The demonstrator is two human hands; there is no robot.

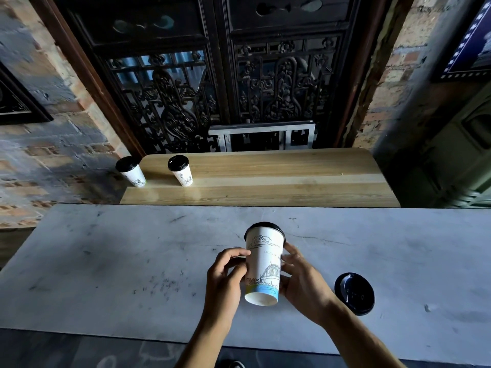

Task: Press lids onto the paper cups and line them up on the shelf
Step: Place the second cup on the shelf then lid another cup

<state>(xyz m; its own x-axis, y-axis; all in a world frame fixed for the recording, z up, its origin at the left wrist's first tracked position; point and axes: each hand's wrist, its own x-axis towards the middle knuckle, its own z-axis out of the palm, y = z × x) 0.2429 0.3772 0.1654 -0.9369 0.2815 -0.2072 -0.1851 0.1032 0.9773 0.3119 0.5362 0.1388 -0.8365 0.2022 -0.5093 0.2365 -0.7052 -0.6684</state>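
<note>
Cup (263, 264) with black lid (265, 226) on, held above the grey tabletop (106, 261), base tilted toward camera. Left hand (225, 274) grips it at 9 o'clock, right hand (303, 280) wraps it at 3 o'clock. Spare lid (354, 293) lies on tabletop, 3 o'clock of cup. Two lidded cups (130, 171) (180, 170) stand on wooden shelf (265, 179), 11 o'clock, well apart.

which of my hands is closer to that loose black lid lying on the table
Right. Your right hand, holding the paper cup, sits just left of the loose lid. Your left hand grips the cup's far side, further from the lid.
</note>
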